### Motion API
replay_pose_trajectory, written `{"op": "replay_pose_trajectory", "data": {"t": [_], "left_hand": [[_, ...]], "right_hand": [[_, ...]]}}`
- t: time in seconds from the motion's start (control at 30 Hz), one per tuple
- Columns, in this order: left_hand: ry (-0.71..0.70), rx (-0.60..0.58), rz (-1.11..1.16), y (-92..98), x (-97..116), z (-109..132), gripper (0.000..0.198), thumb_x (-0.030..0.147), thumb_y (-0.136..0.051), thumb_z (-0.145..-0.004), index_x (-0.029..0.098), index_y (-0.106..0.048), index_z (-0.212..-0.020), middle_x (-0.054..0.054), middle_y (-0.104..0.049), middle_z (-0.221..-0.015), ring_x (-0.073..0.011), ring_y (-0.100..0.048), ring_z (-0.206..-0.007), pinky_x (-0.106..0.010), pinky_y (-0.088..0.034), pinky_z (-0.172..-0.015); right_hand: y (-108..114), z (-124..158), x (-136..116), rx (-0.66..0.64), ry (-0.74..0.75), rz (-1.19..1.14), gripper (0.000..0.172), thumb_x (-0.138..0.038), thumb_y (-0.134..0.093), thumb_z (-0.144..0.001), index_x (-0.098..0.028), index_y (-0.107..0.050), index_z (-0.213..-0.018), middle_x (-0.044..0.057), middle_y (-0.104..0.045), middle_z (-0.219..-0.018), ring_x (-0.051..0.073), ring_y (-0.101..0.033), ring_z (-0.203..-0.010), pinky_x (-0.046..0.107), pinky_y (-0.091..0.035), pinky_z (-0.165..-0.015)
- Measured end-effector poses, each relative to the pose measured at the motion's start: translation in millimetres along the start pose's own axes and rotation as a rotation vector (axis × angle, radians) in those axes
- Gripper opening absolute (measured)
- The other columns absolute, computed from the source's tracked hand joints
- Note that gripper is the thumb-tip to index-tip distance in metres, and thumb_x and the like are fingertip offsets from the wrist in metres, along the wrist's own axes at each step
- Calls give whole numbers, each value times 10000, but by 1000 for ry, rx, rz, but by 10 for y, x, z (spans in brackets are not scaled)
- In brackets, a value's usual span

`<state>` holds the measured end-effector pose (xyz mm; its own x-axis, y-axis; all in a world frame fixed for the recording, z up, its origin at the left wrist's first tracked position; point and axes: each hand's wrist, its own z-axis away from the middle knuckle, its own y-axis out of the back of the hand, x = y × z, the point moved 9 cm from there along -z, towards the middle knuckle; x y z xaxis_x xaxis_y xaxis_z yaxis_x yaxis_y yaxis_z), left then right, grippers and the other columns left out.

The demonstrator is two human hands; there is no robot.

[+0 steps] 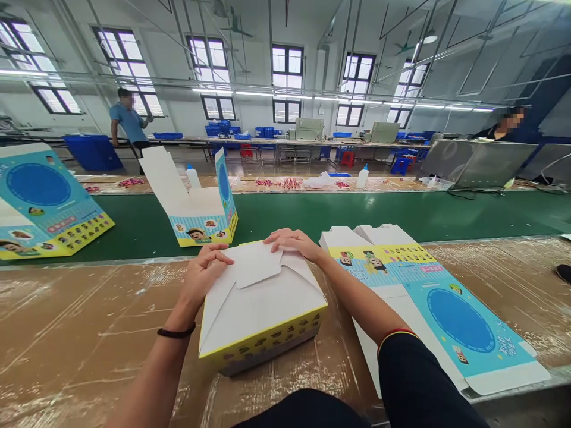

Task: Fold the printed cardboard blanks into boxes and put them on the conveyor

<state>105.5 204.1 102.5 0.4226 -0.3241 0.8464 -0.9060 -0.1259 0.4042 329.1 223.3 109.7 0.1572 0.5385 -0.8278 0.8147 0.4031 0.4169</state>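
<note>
A cardboard box [267, 306] stands in front of me, its white folded flaps facing up and a yellow printed band along its side. A white tab [256, 267] lies over the other flaps in the middle. My left hand [209, 267] grips the far left corner with bent fingers. Along the far edge, my right hand [294, 242] has its fingers curled over the tab's end. Both thumbs are mostly hidden. To the right lie flat printed carton blanks [464, 321], stacked, with blue circles and cartoon figures.
A green conveyor belt [289, 214] crosses ahead, carrying an open-topped box [200, 223] and another printed box [49, 202] at left. Glue bottles [363, 177] and small pink pieces [289, 183] lie beyond. Two people [129, 119] are farther off. Brown cardboard [89, 333] covers my table.
</note>
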Motion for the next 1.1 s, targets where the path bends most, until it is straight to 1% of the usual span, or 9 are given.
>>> {"op": "replay_pose_trajectory", "data": {"t": [0.07, 0.13, 0.23, 0.3, 0.5, 0.77, 0.87, 0.97, 1.1], "left_hand": [[-18, -149, -167, -82, 71, -27, 306, 553, -676, -636, 252, -660, -692, -75, -693, -1197, -347, -611, -1187, -494, -480, -1074], [-38, -287, -335, -163, 127, -55, 461, 598, -693, -618, 255, -688, -927, -80, -687, -1251, -345, -608, -1194, -477, -484, -1071], [-61, -426, -579, -273, 186, -82, 805, 625, -688, -635, 202, -601, -1313, -144, -621, -1391, -376, -560, -1292, -487, -444, -1106], [-73, -485, -745, -343, 225, -73, 886, 616, -680, -669, 181, -534, -1426, -173, -578, -1446, -397, -512, -1354, -517, -396, -1137], [-87, -509, -1005, -441, 414, 14, 775, 510, -674, -793, 260, -472, -1498, -149, -587, -1438, -386, -479, -1373, -596, -284, -1166], [-127, -502, -998, -489, 449, 12, 785, 514, -704, -779, 275, -467, -1488, -167, -608, -1402, -435, -455, -1368, -703, -225, -1149], [-121, -509, -953, -513, 420, -7, 838, 531, -711, -746, 239, -465, -1492, -182, -585, -1424, -452, -451, -1365, -694, -267, -1138], [-136, -514, -807, -509, 373, -33, 873, 598, -669, -728, 185, -489, -1476, -185, -573, -1431, -427, -476, -1344, -571, -373, -1124], [-133, -406, -628, -330, 239, -118, 871, 669, -572, -746, 151, -535, -1444, -162, -597, -1421, -385, -505, -1333, -488, -379, -1154]], "right_hand": [[-62, 0, -51, -118, -52, 146, 336, -423, -686, -856, -228, -777, -1114, 70, -665, -1378, 285, -542, -1316, 433, -407, -1127], [-113, -14, -87, -213, -85, 324, 614, -444, -785, -792, -217, -667, -1350, 99, -580, -1485, 312, -507, -1357, 459, -389, -1147], [-167, -34, -101, -290, -127, 561, 783, -462, -797, -792, -226, -533, -1490, 125, -509, -1544, 360, -471, -1371, 543, -368, -1153], [-200, -35, -104, -319, -154, 666, 821, -446, -793, -794, -242, -482, -1526, 134, -495, -1546, 384, -473, -1346, 581, -399, -1109], [-207, -31, -104, -328, -223, 777, 838, -372, -797, -778, -258, -450, -1533, 141, -499, -1519, 393, -487, -1307, 577, -440, -1050], [-177, -74, -37, -277, -210, 800, 844, -359, -844, -719, -314, -488, -1483, 114, -537, -1471, 406, -502, -1275, 597, -426, -1046], [-162, -101, -21, -249, -212, 756, 856, -330, -870, -666, -291, -520, -1447, 118, -565, -1429, 405, -503, -1275, 609, -409, -1069], [-70, -106, -30, -140, -167, 477, 752, -441, -811, -730, -247, -540, -1404, 115, -535, -1477, 361, -464, -1358, 544, -366, -1151], [276, 155, 266, 310, -261, 45, 642, -615, -504, -937, -247, -441, -1460, 99, -428, -1580, 260, -410, -1442, 440, -369, -1176]]}}
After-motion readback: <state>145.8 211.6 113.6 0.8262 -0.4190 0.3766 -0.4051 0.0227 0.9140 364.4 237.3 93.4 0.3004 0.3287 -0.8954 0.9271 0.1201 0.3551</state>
